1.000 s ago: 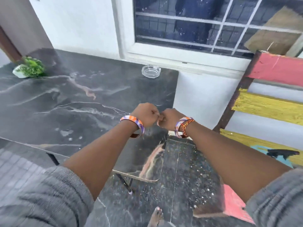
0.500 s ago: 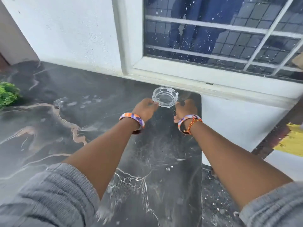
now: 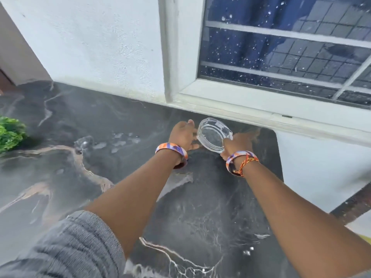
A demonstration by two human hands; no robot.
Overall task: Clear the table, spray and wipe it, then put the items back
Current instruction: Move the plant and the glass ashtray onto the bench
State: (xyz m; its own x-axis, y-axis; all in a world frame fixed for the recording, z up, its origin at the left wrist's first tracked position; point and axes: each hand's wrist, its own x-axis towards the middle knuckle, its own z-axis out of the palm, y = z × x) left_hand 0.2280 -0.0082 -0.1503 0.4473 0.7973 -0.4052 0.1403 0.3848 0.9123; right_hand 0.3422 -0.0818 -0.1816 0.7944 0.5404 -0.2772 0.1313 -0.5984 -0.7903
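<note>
A clear glass ashtray (image 3: 213,135) is tilted up off the black marble table (image 3: 100,177) near the far right corner, below the window sill. My right hand (image 3: 239,142) grips its right rim. My left hand (image 3: 183,135) is at its left side, fingers spread, thumb reaching toward the lower rim; I cannot tell whether it touches the glass. Both wrists wear orange and purple bands.
A green leafy plant (image 3: 10,133) sits at the table's left edge. The white wall (image 3: 100,47) and the window (image 3: 281,47) with its sill run right behind the table. The table's right edge drops off beside my right forearm.
My hands went from fists together over the near edge to the ashtray at the far corner. The ashtray, flat on the table half a second ago, is now tilted up in my right hand.
</note>
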